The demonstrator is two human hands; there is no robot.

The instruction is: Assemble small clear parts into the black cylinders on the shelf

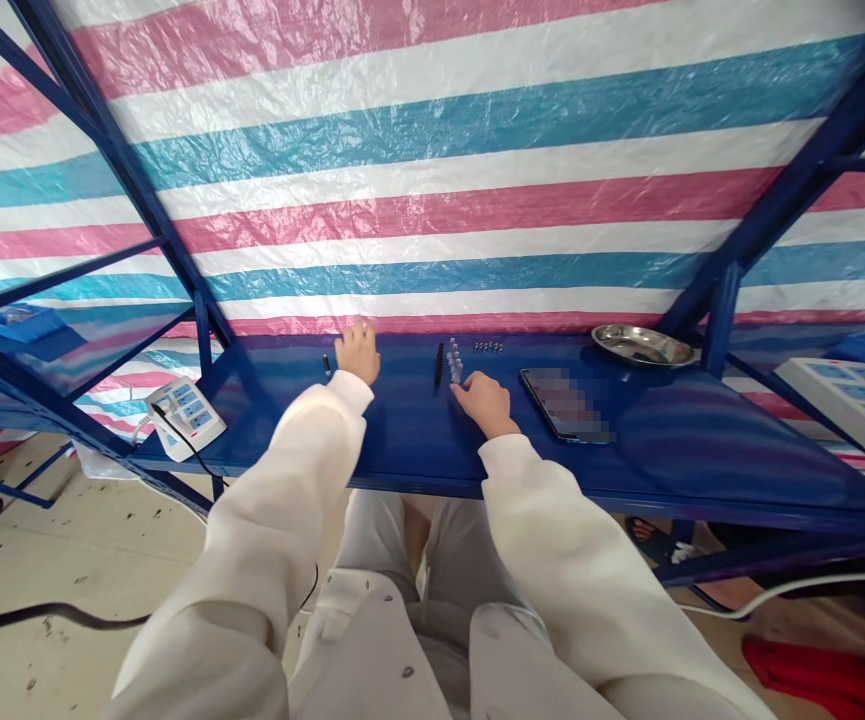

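My left hand [358, 351] rests far back on the blue shelf [417, 440], fingers stretched toward the striped tarp, holding nothing. A small dark piece [326, 365] lies just left of it. My right hand [486, 402] lies on the shelf with the fingers curled and reaching to a cluster of small pale upright parts [454, 362]. Whether it grips one is hidden. A thin black stick [439, 366] lies left of that cluster. Several small pale parts [488, 346] sit in a row behind.
A phone [565, 404] lies face up right of my right hand. A steel dish [642, 345] sits at the back right. A white power strip [186, 416] lies on the shelf's left end, another white one [856, 395] at far right. Blue frame posts [132, 190] flank the shelf.
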